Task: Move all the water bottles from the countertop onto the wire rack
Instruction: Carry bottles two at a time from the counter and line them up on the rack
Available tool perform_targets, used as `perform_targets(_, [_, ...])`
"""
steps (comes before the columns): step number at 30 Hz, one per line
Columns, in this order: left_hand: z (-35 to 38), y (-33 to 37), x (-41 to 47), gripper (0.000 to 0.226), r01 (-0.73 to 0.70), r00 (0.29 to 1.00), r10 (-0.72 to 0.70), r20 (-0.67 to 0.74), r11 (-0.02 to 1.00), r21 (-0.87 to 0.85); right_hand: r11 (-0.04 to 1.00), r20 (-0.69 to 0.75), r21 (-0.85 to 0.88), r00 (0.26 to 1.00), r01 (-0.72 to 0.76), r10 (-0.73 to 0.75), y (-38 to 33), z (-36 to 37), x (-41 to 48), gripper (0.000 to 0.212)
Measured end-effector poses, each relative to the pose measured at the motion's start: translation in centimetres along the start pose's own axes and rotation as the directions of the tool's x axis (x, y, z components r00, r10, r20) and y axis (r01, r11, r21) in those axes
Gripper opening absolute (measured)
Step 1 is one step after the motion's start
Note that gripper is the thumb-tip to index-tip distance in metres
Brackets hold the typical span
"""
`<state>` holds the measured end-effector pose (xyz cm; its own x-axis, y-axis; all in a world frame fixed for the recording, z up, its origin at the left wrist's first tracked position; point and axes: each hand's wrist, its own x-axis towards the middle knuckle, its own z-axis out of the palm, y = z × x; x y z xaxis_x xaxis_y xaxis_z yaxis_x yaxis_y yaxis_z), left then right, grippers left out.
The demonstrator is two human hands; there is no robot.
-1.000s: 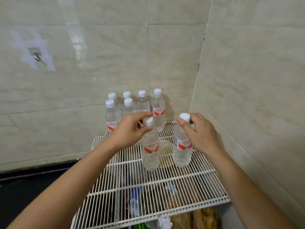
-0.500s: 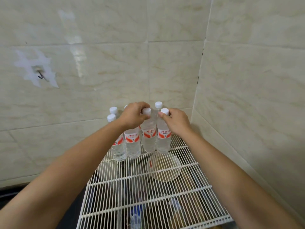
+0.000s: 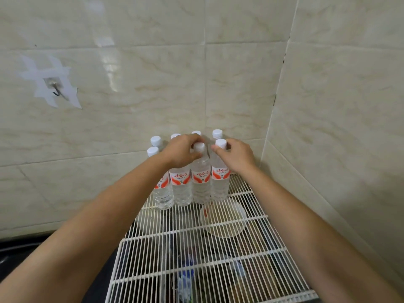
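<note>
Several clear water bottles with white caps and red-and-white labels stand upright in two rows at the back of the white wire rack (image 3: pixel 218 254), close to the tiled wall. My left hand (image 3: pixel 182 153) grips the neck of a front-row bottle (image 3: pixel 201 182). My right hand (image 3: pixel 235 157) holds the neck of the bottle beside it on the right (image 3: pixel 219 182). Both of these bottles stand on the rack against the others. Two more front-row bottles (image 3: pixel 181 186) stand to the left, partly hidden by my left forearm.
Beige tiled walls meet in a corner just behind and to the right of the rack. A round clear lid or bowl (image 3: pixel 223 217) shows under the wire, with other stored items below. A wall hook (image 3: pixel 55 90) hangs at the left. A dark countertop (image 3: pixel 19 248) lies lower left.
Both hands carried their bottles from the middle of the rack back to the group by the wall. The two bottles now stand in the front row, still held at the neck.
</note>
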<state>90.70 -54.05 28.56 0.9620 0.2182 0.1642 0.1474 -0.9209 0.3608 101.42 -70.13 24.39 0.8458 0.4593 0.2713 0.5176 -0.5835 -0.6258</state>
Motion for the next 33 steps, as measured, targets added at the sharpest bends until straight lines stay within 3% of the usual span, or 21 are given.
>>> perform_targets(4, [-2.0,-0.2,-0.5,0.067,0.012,1.000,-0.010,-0.018,0.987,0.161,1.000,0.006,0.017,1.000,0.024,-0.024,-1.0,-2.3,-0.4,0.061])
perform_targets(7, [-3.4,-0.5,-2.6,0.065,0.083,0.978,-0.040,-0.203,0.974,0.209,0.990,-0.087,-0.065,0.988,0.122,-0.128,-1.6,-4.0,-1.1,0.062])
perform_targets(11, [-1.6,-0.9,-9.0,0.058,0.122,0.881,-0.026,-0.472,0.977,0.173,0.946,-0.235,-0.103,0.917,0.306,-0.322,-0.7,-2.7,-4.4,0.056])
perform_targets(14, [2.4,-1.3,-15.0,0.056,0.188,0.837,-0.088,-0.540,0.973,0.133,0.900,-0.284,-0.090,0.856,0.426,-0.433,-0.1,1.3,-8.1,0.056])
perform_targets(19, [7.2,-2.1,-26.3,0.060,0.494,0.811,-0.367,-0.456,0.847,0.196,0.861,-0.019,-0.003,0.860,0.509,-0.509,-1.8,7.1,-13.6,0.068])
perform_targets(23, [5.9,-2.8,-33.8,0.063,0.686,0.679,-0.531,-0.506,0.705,0.181,0.811,0.131,0.053,0.801,0.582,-0.584,-4.9,10.5,-16.8,0.071])
perform_targets(28, [2.1,-4.3,-41.6,0.060,0.784,0.560,-0.556,-0.614,0.596,0.175,0.795,0.225,0.157,0.762,0.587,-0.607,-10.6,14.1,-23.9,0.071])
perform_targets(33, [-0.6,-8.0,-51.6,0.063,0.846,0.482,-0.604,-0.635,0.511,0.156,0.721,0.275,0.198,0.668,0.664,-0.691,-18.0,18.6,-31.5,0.071])
